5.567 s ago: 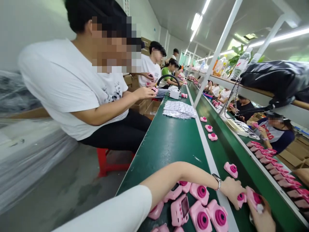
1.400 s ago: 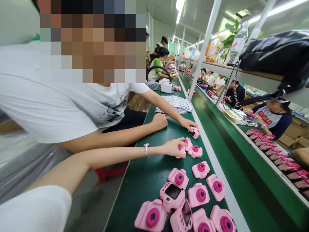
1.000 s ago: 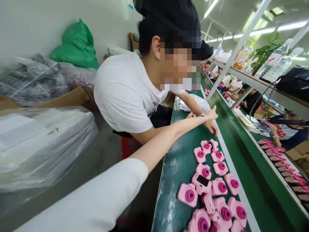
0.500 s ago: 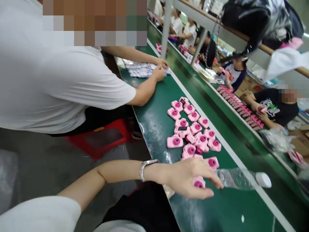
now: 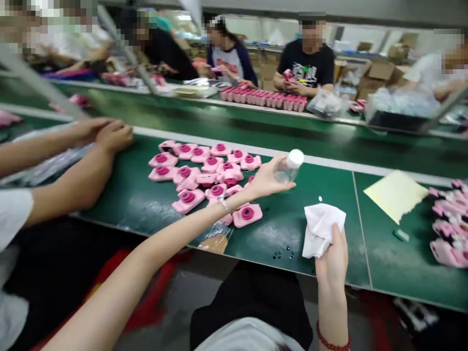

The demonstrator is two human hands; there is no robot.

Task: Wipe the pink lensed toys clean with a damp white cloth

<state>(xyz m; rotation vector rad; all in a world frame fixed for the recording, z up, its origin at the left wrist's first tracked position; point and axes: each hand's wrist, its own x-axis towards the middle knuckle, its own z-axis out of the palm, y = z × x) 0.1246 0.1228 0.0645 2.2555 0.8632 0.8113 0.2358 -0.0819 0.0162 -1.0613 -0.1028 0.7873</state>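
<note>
Two grips were full: my left hand (image 5: 266, 179) was clenched around the clear bottle (image 5: 284, 175), my right hand (image 5: 332, 261) grasping the white cloth (image 5: 319, 226). Both were lifted but apart, bottle capped; I saw pink cameras (image 5: 252, 216) lying on the green surface (image 5: 272, 234), in neither grip.

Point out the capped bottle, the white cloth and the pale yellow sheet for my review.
Capped bottle (image 5: 295, 159): head view, on its white cap.
White cloth (image 5: 319, 225): head view, middle of its crumpled face.
Pale yellow sheet (image 5: 395, 193): head view, middle of its surface.
</note>
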